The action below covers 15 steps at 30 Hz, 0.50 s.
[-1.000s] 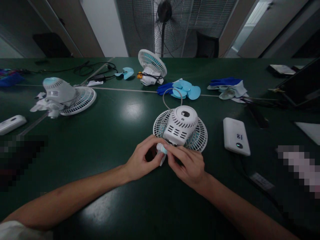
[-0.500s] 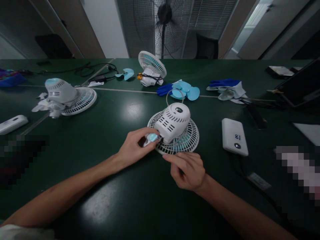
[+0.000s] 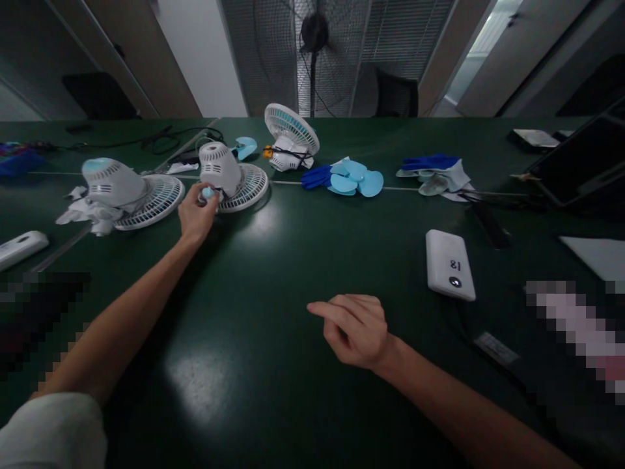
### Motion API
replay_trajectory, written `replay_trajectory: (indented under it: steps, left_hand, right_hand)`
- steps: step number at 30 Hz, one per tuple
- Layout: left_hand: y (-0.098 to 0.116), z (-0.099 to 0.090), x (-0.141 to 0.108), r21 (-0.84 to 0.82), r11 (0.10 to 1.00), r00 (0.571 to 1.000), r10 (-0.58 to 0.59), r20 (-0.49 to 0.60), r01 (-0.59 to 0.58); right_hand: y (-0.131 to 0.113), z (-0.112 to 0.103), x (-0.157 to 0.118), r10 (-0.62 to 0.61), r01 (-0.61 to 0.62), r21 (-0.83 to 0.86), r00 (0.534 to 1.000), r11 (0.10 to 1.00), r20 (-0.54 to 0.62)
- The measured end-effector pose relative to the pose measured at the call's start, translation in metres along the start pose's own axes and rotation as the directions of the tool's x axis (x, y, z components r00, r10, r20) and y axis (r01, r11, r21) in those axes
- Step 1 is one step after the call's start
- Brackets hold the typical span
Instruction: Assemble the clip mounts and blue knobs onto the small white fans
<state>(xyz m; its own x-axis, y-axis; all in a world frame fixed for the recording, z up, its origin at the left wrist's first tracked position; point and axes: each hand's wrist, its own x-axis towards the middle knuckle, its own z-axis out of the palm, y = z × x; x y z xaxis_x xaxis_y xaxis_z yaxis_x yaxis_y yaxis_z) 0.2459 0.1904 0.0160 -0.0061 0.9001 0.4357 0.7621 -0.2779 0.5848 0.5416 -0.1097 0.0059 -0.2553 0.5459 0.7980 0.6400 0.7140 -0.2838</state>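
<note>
A small white fan (image 3: 219, 168) lies grille down on the table at the left. My left hand (image 3: 196, 212) is closed round its base end, where a light blue knob (image 3: 208, 193) shows between thumb and fingers. The round cage (image 3: 254, 189) of this fan rests on the table top. Well to the right and nearer to me, my right hand (image 3: 355, 329) is apart from the fan, its index finger pointing left and the other fingers curled in. Whether anything small is inside those curled fingers is hidden.
Another white fan (image 3: 113, 185) lies just left, and a third (image 3: 291, 140) stands tilted behind. Light blue blades (image 3: 356, 177) rest by blue gloves (image 3: 316, 176). More gloves (image 3: 434, 170), a white power bank (image 3: 449, 264) and a dark screen (image 3: 581, 153) are at the right.
My left hand has carried the fan from the middle of the table to the far left, beside the other fan. My right hand has kept its curled pose and almost its place.
</note>
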Motion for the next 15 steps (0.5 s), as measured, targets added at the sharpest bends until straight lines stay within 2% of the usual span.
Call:
replay_trajectory:
  steps: [2,5,7,9,11,12,13,14,15]
  left_hand:
    - [-0.011,0.001,0.012,0.038,0.999,1.0,0.001,-0.011,0.0]
    - [-0.019,-0.003,0.015,0.071,0.997,0.999,0.032,0.026,-0.034]
    - [-0.022,-0.014,0.009,0.105,0.991,0.995,0.082,0.064,-0.088]
    - [-0.028,-0.033,0.001,0.166,0.974,0.987,0.147,0.067,-0.156]
    - [-0.039,-0.057,-0.006,0.23,0.96,0.986,0.167,-0.027,-0.157]
    - [-0.047,-0.069,-0.008,0.267,0.955,0.98,0.164,-0.112,-0.13]
    - [-0.056,-0.08,-0.01,0.325,0.943,0.959,0.152,-0.241,-0.068]
    - [-0.066,-0.09,-0.01,0.342,0.94,0.943,0.105,-0.315,0.009]
    - [-0.076,-0.099,-0.01,0.332,0.941,0.944,0.045,-0.326,0.07]
  right_hand:
    - [0.0,-0.001,0.0,0.004,-0.004,-0.005,1.0,1.0,0.004]
    - [0.001,-0.001,0.0,0.012,-0.012,0.007,1.0,1.0,0.006]
    - [0.001,-0.001,0.0,0.016,-0.017,0.019,1.0,1.0,0.008]
    - [0.001,0.0,0.001,0.021,-0.021,0.026,1.0,0.999,0.006]
    - [0.001,0.0,0.002,0.025,-0.025,0.033,1.0,0.999,0.007]
    - [0.001,0.0,0.002,0.026,-0.026,0.036,1.0,0.999,0.008]
    - [0.001,0.001,0.002,0.027,-0.027,0.04,1.0,0.999,0.008]
    - [0.001,0.001,0.002,0.031,-0.032,0.044,0.999,0.999,0.011]
    - [0.001,0.001,0.002,0.035,-0.036,0.048,0.999,0.998,0.014]
